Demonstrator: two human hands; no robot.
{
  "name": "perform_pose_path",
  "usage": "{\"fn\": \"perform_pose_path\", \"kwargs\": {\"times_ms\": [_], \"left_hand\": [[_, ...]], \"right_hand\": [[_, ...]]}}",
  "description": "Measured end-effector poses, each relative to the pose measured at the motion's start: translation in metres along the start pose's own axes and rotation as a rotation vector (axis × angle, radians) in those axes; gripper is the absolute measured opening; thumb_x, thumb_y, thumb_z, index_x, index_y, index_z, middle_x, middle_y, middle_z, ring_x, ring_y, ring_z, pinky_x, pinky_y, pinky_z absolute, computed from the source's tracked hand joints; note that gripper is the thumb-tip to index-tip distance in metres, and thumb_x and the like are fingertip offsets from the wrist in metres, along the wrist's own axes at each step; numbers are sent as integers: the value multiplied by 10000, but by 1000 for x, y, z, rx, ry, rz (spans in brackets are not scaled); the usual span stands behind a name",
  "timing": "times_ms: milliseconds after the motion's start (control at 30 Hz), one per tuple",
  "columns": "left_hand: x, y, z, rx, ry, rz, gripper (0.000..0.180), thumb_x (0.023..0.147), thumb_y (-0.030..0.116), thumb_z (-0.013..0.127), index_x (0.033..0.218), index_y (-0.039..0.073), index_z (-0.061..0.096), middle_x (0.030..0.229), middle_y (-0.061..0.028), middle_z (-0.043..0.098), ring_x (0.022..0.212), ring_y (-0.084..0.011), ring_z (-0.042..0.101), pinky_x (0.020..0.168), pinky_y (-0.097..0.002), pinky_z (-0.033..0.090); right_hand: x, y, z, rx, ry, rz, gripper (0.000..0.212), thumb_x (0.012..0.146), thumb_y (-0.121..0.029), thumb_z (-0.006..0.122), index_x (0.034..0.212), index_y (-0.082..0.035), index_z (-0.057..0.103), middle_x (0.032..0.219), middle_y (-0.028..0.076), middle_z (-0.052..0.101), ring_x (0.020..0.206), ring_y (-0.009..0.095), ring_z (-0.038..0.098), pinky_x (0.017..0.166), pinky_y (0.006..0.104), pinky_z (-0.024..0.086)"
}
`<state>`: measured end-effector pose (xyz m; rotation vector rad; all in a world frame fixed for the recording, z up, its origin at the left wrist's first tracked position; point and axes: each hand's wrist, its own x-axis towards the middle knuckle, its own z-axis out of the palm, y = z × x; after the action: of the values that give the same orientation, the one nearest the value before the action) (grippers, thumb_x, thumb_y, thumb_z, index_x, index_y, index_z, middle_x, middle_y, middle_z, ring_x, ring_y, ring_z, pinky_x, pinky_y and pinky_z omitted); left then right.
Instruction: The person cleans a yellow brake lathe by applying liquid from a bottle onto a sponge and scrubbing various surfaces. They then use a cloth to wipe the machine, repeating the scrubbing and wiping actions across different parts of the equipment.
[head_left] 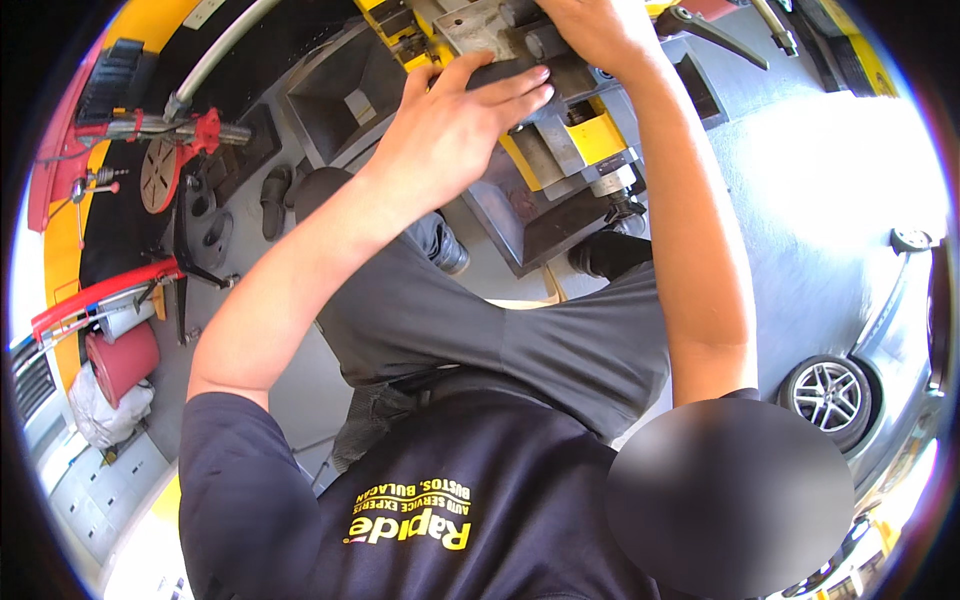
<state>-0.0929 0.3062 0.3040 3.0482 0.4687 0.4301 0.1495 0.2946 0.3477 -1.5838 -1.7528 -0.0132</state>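
My left hand (450,125) reaches over a yellow-and-grey metalworking machine (600,135). Its fingers are stretched out and apart, with the fingertips over a dark metal part of the machine. Close to the upper edge, my right hand (610,35) is beside a round metal cylinder end (545,42). The right fingers are cut off by the frame's edge, so their grip is hidden. A flat grey metal block (480,30) lies just beyond the left fingers. To the right of my right hand, a dark lever handle (715,38) sticks out.
Dark metal trays (540,240) sit under the machine, near my knees. A drill press with a round red-edged table (160,175) stands at left. Below it are a red bin (122,360) and a white plastic bag (110,408). A car wheel (828,395) shows at right.
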Motion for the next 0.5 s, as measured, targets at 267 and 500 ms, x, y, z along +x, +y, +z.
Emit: {"fn": "perform_pose_path", "kwargs": {"times_ms": [267, 500], "left_hand": [[-10, 0, -3, 121, -46, -45, 804, 897, -60, 563, 1618, 295, 590, 1726, 120, 497, 1491, -356, 532, 1170, -518, 450], [-2, -8, -2, 158, 7, -153, 810, 871, -59, 628, 1600, 294, 599, 1706, 112, 523, 1470, -334, 537, 1149, -513, 436]], "right_hand": [[-1, 4, 4, 24, 51, -82, 331, 1069, -294, 616, 1028, -7, 775, 1082, 197, 740, 1080, 413, 649, 988, 478, 508], [-2, 0, -8, 213, 167, 31, 289, 1064, -246, 628, 1142, -16, 784, 1098, 154, 758, 1068, 330, 677, 984, 429, 519]]}}
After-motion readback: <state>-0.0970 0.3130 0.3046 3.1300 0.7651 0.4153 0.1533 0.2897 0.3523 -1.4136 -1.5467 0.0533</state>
